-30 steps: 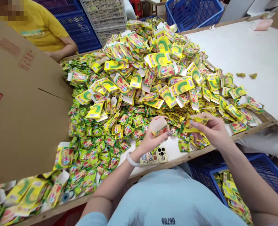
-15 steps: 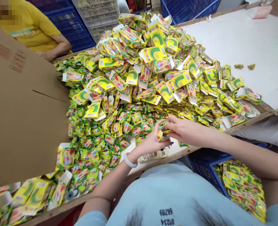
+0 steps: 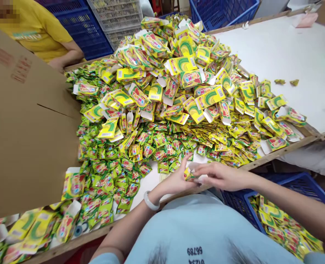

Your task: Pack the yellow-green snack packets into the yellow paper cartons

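Observation:
Close to my body, at the table's front edge, my left hand (image 3: 176, 180) is wrapped round a small yellow candy box (image 3: 189, 173), which is partly hidden by the fingers. My right hand (image 3: 221, 176) meets the box from the right, its fingers closed on the white flaps at the end. Whether a packet is also between those fingers cannot be made out. Small green candy packets (image 3: 162, 141) lie just beyond my hands, with yellow packets (image 3: 223, 137) to their right. Behind them rises a heap of yellow candy boxes (image 3: 180, 64), many with white flaps sticking out.
A large cardboard carton (image 3: 32, 139) stands at left. A blue crate (image 3: 250, 200) holding filled boxes sits below the table edge at right. Across the table is a person in a yellow shirt (image 3: 48, 35), near stacked crates (image 3: 76, 27). White tabletop (image 3: 261, 40) extends right.
Both hands have come down and closer to my body with the box. My right hand has shifted from over the packets to the box's flaps, which now show white.

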